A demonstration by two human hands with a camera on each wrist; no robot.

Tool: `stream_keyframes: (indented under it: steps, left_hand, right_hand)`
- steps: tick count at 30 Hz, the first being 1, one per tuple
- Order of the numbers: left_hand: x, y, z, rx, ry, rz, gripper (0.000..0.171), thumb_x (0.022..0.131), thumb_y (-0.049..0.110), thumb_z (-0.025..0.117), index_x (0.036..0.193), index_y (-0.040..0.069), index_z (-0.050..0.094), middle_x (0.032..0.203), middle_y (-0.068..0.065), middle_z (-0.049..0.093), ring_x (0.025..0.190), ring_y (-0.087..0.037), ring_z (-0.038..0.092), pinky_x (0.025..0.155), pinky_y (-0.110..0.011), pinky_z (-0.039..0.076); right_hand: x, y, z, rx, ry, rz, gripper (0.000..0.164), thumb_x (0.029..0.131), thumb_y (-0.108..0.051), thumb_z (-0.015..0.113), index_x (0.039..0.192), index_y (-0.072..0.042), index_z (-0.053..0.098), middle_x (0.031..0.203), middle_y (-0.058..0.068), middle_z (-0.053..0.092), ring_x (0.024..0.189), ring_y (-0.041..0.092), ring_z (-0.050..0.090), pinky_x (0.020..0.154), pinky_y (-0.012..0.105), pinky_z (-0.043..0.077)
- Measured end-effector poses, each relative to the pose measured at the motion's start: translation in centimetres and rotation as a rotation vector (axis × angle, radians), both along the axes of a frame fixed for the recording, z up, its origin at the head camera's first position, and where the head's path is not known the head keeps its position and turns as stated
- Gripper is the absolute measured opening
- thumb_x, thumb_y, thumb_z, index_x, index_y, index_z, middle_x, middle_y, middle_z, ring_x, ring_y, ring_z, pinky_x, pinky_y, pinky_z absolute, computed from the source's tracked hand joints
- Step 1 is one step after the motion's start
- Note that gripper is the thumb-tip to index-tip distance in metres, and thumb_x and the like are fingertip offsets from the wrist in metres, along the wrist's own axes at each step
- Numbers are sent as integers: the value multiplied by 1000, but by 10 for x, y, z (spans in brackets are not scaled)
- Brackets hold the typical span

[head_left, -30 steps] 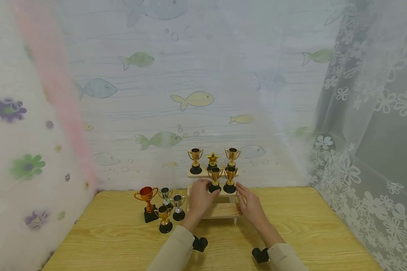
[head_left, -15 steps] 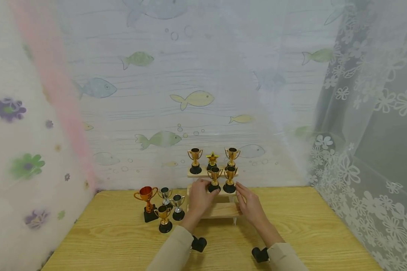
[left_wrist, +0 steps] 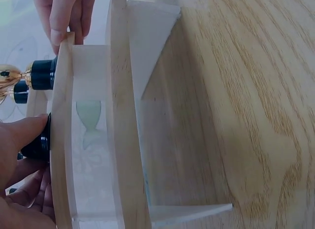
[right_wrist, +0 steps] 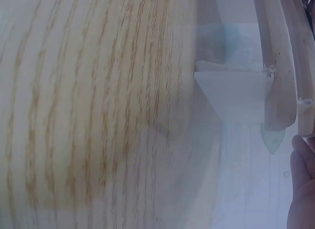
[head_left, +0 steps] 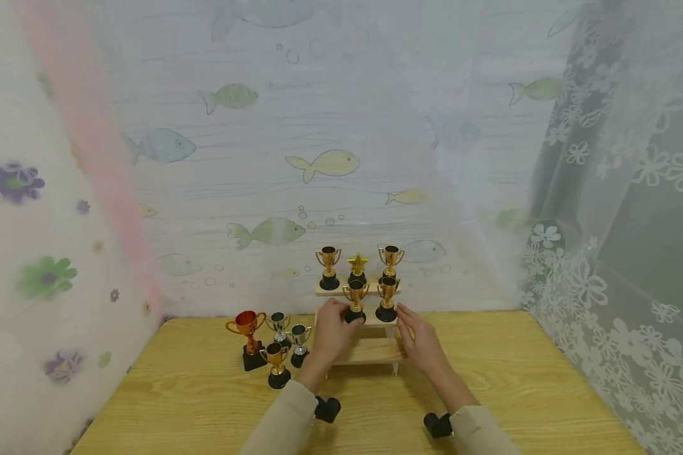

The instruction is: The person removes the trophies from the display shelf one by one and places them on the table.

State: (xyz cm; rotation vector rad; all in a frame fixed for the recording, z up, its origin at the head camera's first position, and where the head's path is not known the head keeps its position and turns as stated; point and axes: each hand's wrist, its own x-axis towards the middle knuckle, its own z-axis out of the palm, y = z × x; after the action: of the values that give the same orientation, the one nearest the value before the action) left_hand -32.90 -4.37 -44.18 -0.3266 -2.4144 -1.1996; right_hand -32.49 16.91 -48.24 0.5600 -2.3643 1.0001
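On the middle step of a small tiered wooden stand (head_left: 370,351), my left hand (head_left: 332,332) pinches the black base of a small gold trophy cup (head_left: 355,292). In the left wrist view, thumb and fingers (left_wrist: 24,133) lie on either side of that base, low against the step. A second gold trophy cup (head_left: 387,291) stands upright just to its right. My right hand (head_left: 421,338) has its fingers extended, with the fingertips at the right end of the same step, beside the second cup's base. In the right wrist view, the fingers (right_wrist: 301,172) reach the step's end.
The top step carries two gold trophy cups (head_left: 329,259) with a gold star trophy (head_left: 357,264) between them. Left of the stand, a bronze-coloured cup (head_left: 247,323), two silver cups (head_left: 299,338) and a gold cup (head_left: 275,357) stand on the wood-grain table (head_left: 489,379).
My left hand has shifted the gold trophy cup slightly left along the middle step, widening the gap to the second cup. My right hand stays by the step's end.
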Motion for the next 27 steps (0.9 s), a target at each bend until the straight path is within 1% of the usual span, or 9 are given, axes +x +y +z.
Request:
stream_keyframes:
  steps: [4, 8, 12, 17, 22, 27]
  left_hand:
    - [3, -3, 1, -19, 6, 8, 32, 82, 10, 86, 107, -7, 76, 101, -15, 65, 93, -32, 62, 79, -44, 53]
    - [4, -5, 2, -29, 8, 4, 31, 82, 10, 87, 105, -7, 76, 97, -13, 64, 85, -29, 59, 71, -38, 49]
    - [6, -8, 3, -45, 6, -2, 29, 82, 10, 87, 102, -7, 76, 95, -12, 63, 83, -26, 58, 70, -36, 49]
    - [10, -12, 7, -65, -49, -16, 27, 84, 13, 85, 99, -7, 75, 91, -9, 59, 78, -19, 52, 67, -33, 46]
    - [15, -15, 9, -70, -91, -14, 27, 85, 15, 85, 99, -6, 74, 92, -7, 57, 79, -18, 51, 68, -34, 47]
    - [19, -18, 9, -77, -83, -15, 26, 84, 14, 85, 97, -5, 75, 90, -7, 57, 78, -18, 51, 68, -34, 46]
  right_hand:
    - [0, 0, 0, -2, -4, -3, 36, 106, -4, 54, 136, 14, 57, 148, 23, 52, 132, 44, 53, 105, 56, 44]
    - [1, 0, 0, -5, -7, -2, 36, 106, -6, 53, 136, 14, 56, 148, 23, 52, 133, 44, 52, 106, 56, 44]
    - [1, 0, 0, 0, -2, -1, 36, 107, -7, 52, 136, 14, 57, 148, 24, 52, 132, 44, 53, 105, 56, 45]
    - [0, 0, -1, 3, 8, -1, 36, 106, -6, 53, 136, 14, 57, 147, 24, 53, 131, 45, 54, 104, 56, 45]
    - [0, 0, 0, -3, 19, 3, 35, 106, -6, 54, 135, 15, 57, 146, 24, 54, 131, 45, 54, 104, 56, 45]
    - [1, 0, 1, -4, 25, 10, 35, 106, -5, 54, 134, 15, 57, 145, 25, 54, 130, 45, 54, 104, 56, 45]
